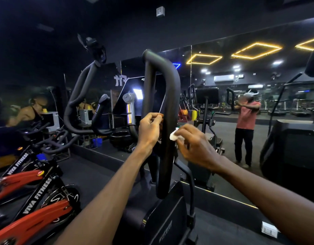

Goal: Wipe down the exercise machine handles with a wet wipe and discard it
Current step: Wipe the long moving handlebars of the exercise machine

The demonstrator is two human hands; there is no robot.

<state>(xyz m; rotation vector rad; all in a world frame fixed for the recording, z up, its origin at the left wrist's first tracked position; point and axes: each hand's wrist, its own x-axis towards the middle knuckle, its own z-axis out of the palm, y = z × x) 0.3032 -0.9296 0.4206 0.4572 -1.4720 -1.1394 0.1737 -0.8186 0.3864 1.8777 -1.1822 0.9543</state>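
The right hand (191, 144) pinches a crumpled white wet wipe (174, 136) in curled fingers, pressing it against the right side of the black looped handle (170, 103) of the exercise machine. The left hand (150, 129) is curled at the handle's inner left edge — whether it grips the tube or something small, I cannot tell. Red spin bikes (28, 200) stand to the left; a wall mirror (258, 71) lies beyond.
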